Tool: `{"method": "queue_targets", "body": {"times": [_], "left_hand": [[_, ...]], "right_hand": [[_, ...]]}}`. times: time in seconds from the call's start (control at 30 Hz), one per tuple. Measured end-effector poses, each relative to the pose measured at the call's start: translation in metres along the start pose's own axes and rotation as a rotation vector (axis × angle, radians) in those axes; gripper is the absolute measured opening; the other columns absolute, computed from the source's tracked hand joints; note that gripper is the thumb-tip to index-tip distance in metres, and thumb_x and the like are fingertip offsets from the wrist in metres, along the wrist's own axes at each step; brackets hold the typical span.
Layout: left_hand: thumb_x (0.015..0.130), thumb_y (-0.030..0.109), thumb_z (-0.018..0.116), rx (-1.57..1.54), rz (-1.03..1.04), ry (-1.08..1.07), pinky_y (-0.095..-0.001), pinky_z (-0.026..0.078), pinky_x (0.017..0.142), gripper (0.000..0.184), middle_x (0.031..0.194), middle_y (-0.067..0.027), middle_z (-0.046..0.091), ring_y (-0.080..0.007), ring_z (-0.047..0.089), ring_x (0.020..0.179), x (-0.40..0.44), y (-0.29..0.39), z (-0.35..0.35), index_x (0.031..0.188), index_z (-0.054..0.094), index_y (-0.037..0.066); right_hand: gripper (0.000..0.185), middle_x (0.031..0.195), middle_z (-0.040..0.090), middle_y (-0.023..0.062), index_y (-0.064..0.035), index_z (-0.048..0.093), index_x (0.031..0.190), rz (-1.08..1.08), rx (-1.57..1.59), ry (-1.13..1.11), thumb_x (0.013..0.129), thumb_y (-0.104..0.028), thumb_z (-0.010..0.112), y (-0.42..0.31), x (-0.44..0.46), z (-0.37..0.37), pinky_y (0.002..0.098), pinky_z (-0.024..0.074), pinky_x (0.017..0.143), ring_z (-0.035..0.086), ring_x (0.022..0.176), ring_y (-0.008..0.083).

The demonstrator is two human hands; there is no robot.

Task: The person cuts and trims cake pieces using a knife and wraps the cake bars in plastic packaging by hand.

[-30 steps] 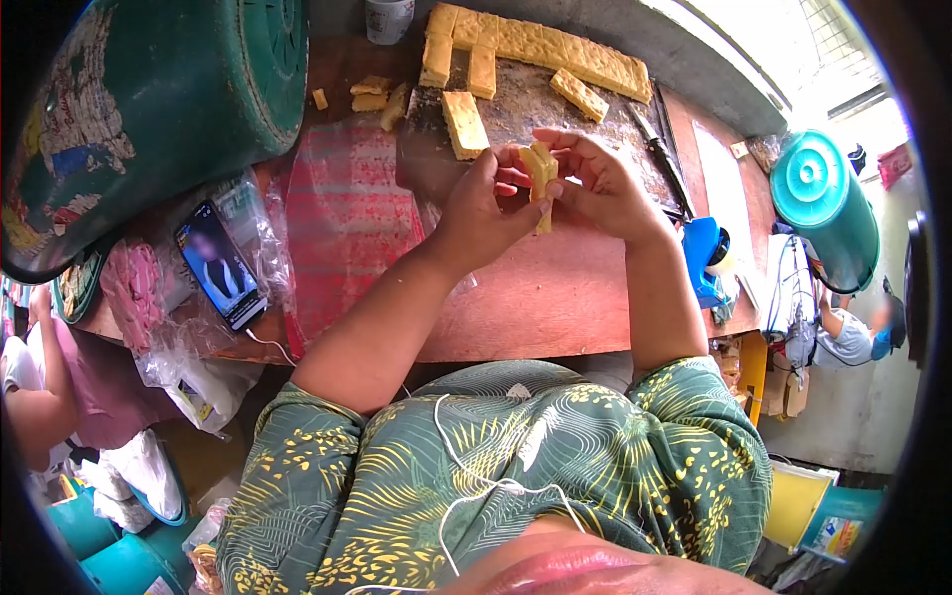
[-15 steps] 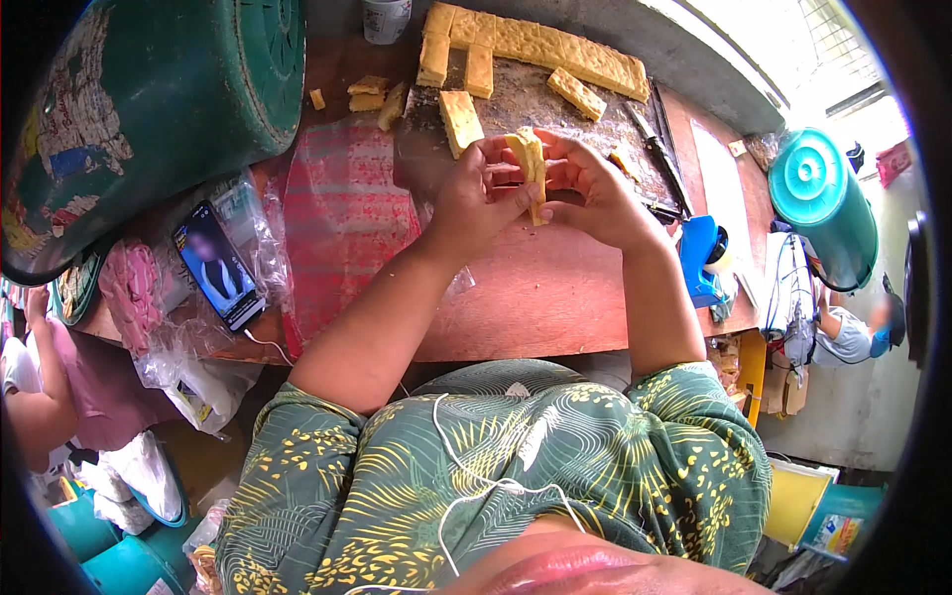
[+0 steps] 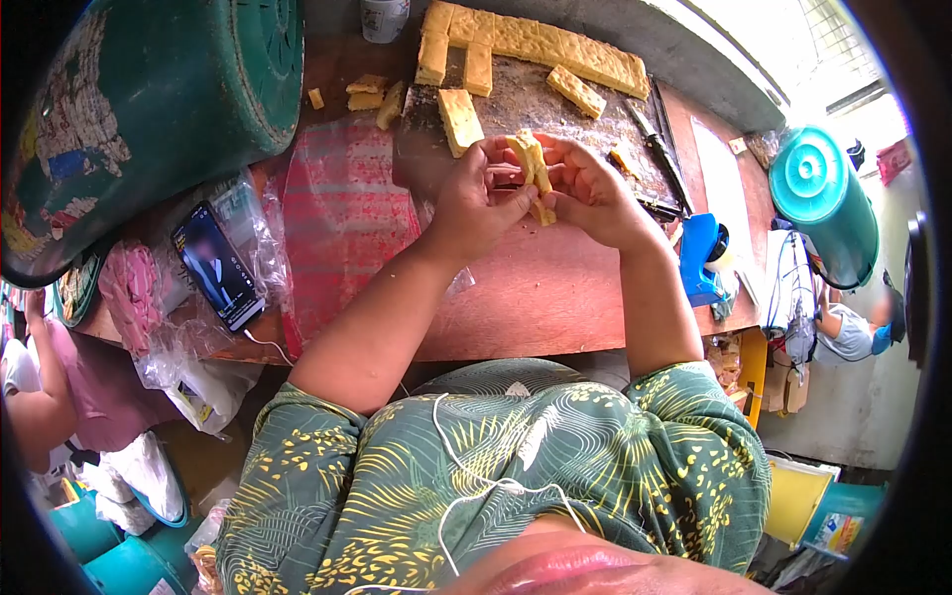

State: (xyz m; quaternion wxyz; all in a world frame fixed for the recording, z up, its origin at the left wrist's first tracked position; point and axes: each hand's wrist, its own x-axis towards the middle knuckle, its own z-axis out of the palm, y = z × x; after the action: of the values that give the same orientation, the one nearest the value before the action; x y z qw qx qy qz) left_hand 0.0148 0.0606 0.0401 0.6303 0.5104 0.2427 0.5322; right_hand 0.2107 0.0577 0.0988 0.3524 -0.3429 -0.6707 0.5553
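A yellow piece of cake (image 3: 532,164) is held upright between my two hands. My left hand (image 3: 478,203) grips its left side, with the thumb near its lower end. On the other side my right hand (image 3: 595,198) pinches it with thumb and fingers. Just beyond my left hand a cake bar (image 3: 459,121) lies on the dark board (image 3: 521,104). Another bar (image 3: 576,91) rests farther right, and a long row of joined cake (image 3: 555,48) runs along the board's back edge. A knife (image 3: 662,159) lies at the board's right edge.
A large green drum (image 3: 169,109) stands at the left, above a phone (image 3: 218,268) and plastic bags. Cake scraps (image 3: 367,92) and a cup (image 3: 385,18) are at the back left. A blue dispenser (image 3: 699,260) sits right. Other people are at both sides.
My hands have shifted slightly left with the cake piece, which now looks bent or split near its lower end. A small yellow piece shows on the board beyond my right hand.
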Motion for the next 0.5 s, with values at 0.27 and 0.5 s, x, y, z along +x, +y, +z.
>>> {"method": "queue_targets", "body": {"times": [0.27, 0.5], "left_hand": [[0.095, -0.003, 0.067, 0.010, -0.009, 0.022, -0.0310, 0.050, 0.101, 0.054, 0.123, -0.0068, 0.057, -0.0156, 0.058, 0.112, 0.000, 0.000, 0.001, 0.140, 0.040, 0.004], [0.095, -0.004, 0.066, 0.023, -0.008, 0.014, -0.0307, 0.050, 0.100, 0.054, 0.122, -0.0068, 0.055, -0.0150, 0.058, 0.112, 0.000, -0.001, -0.001, 0.141, 0.040, 0.003]], "right_hand": [[0.063, 0.123, 0.057, 0.0077, -0.0040, 0.039, 0.153, 0.040, -0.010, 0.027, 0.094, 0.013, 0.052, -0.002, 0.000, 0.003, 0.0283, 0.0563, 0.086, 0.062, 0.108, 0.0151], [0.058, 0.125, 0.061, 0.0094, -0.0012, 0.041, 0.152, 0.009, -0.091, 0.062, 0.096, 0.013, 0.049, 0.007, -0.001, 0.003, 0.0282, 0.0546, 0.090, 0.062, 0.109, 0.0142]]}}
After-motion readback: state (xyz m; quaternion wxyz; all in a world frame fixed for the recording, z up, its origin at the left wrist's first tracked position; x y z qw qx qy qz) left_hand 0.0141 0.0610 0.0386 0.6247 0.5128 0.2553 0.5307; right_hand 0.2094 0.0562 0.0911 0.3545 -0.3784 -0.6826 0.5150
